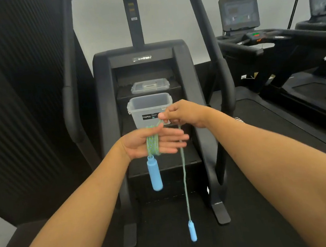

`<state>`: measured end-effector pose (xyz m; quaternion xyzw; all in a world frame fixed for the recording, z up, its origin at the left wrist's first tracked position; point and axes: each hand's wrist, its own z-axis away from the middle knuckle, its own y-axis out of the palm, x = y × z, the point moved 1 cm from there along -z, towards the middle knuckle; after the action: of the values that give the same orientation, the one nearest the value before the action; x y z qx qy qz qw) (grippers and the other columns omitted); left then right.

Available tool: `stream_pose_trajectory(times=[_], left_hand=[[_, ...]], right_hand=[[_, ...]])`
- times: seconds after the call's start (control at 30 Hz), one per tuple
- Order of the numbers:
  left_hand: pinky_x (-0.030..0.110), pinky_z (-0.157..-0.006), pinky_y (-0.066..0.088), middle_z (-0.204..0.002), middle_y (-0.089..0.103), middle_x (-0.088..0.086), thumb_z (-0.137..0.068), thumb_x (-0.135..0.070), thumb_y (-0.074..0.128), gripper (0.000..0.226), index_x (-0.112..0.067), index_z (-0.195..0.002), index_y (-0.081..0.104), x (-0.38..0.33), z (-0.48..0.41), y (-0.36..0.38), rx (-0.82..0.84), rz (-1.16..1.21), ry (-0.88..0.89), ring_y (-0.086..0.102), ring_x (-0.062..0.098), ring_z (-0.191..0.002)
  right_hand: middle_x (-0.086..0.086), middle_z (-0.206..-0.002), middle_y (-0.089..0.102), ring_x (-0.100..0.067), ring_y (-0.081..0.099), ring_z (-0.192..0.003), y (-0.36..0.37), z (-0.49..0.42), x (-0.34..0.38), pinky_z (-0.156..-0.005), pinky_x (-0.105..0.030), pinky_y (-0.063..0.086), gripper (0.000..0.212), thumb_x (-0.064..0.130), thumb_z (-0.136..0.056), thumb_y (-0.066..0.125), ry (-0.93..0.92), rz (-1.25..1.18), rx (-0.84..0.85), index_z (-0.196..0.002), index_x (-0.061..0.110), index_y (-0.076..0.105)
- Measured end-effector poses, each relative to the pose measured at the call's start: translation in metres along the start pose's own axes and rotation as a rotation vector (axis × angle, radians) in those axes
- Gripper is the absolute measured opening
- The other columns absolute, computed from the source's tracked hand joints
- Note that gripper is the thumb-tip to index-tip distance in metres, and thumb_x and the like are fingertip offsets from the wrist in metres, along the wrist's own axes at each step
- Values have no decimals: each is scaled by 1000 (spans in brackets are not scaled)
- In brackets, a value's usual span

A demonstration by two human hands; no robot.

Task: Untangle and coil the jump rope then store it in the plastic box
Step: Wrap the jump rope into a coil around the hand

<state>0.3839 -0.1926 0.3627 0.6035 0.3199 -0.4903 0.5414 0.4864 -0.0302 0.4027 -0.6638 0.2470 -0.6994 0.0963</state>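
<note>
Rope (152, 145) coiling in hand — left hand (150, 143) flat, wrapped; right hand (179, 114) pinches the strand before the open box (149, 102). Next: wind remaining tail.

Head-worn camera looks forward and down, close over both forearms

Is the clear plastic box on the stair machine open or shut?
Open. The clear plastic box has no cover and looks empty inside; its transparent lid lies on the step behind it.
</note>
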Motion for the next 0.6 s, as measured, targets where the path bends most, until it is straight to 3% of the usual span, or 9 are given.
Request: stream_pose_trajectory(times=[0.07, 0.13, 0.23, 0.4, 0.5, 0.6], left_hand=[[41, -109, 46, -149, 52, 22, -104, -38, 34, 58, 1, -140, 57, -10, -2, 4, -53, 41, 145, 48, 37, -140], [43, -112, 44, -150, 47, 27, -105, -37, 34, 60, 8, -141, 52, -19, -2, 2, -87, 125, 245, 44, 41, -142], [44, -114, 42, -152, 43, 31, -108, -21, 32, 52, 13, -146, 41, -26, 2, -11, -216, 100, 311, 43, 41, -143], [45, -114, 42, -151, 44, 31, -109, -18, 35, 48, 12, -146, 39, -24, 5, -22, -388, 184, 378, 49, 39, -139], [45, -113, 43, -150, 45, 33, -105, -12, 34, 48, 13, -144, 40, -24, 2, -15, -363, 237, 414, 47, 41, -140], [46, -114, 42, -150, 44, 33, -99, 4, 29, 48, 14, -145, 40, -25, 2, -4, -304, 91, 355, 45, 43, -140]], right_hand=[[-19, -83, 68, -31, 63, -70, 17, -2, -22, -78, -38, 53, 25, 20, -100, 61, -12, -180, -119, -100, -4, 71], [-18, -73, 59, -28, 51, -57, 38, 0, -47, -66, -38, 47, 18, 6, -99, 54, 6, -277, -182, -102, -6, 67], [2, -59, 39, -13, 36, -54, 59, 10, -62, -60, -28, 41, 30, 31, -105, 54, 96, -252, -55, -100, 5, 69], [7, -55, 42, -10, 35, -52, 57, 5, -44, -54, -24, 37, 32, 36, -104, 57, 93, -107, 0, -107, 11, 75], [6, -56, 43, -11, 35, -53, 57, 3, -40, -54, -24, 37, 28, 37, -103, 58, 125, -16, 24, -104, 17, 78], [6, -58, 44, -11, 36, -55, 51, 8, -49, -53, -24, 35, 27, 36, -103, 57, 159, -15, -68, -103, 19, 78]])
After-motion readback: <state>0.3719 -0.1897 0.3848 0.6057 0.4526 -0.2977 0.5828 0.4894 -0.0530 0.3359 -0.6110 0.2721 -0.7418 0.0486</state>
